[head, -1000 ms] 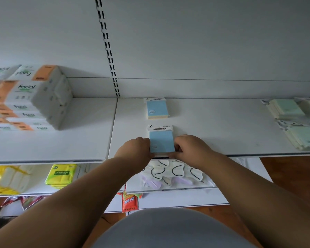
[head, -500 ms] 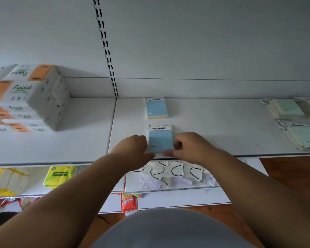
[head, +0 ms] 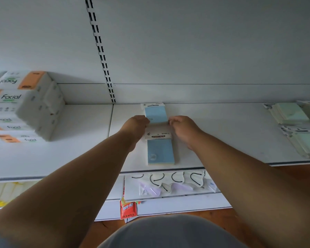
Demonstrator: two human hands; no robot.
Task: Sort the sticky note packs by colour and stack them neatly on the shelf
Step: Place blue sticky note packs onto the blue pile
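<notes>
At far left I see white tissue packs (head: pixel 25 106) printed "Facial" with orange panels, stacked on the white shelf (head: pixel 82 140). At mid-shelf my left hand (head: pixel 135 125) and right hand (head: pixel 183 127) curl their fingertips onto the side edges of the rear blue pack (head: pixel 156 113), near the back wall; the front blue pack (head: pixel 160 151), headed "STICKY NOTE", lies just before it by the shelf's front edge. Pale green packs (head: pixel 290 113) sit far right, labels unreadable

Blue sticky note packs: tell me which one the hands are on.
The rear blue pack, nearer the back wall: left hand and right hand pinch its sides. The front blue pack lies untouched near the shelf edge.
</notes>
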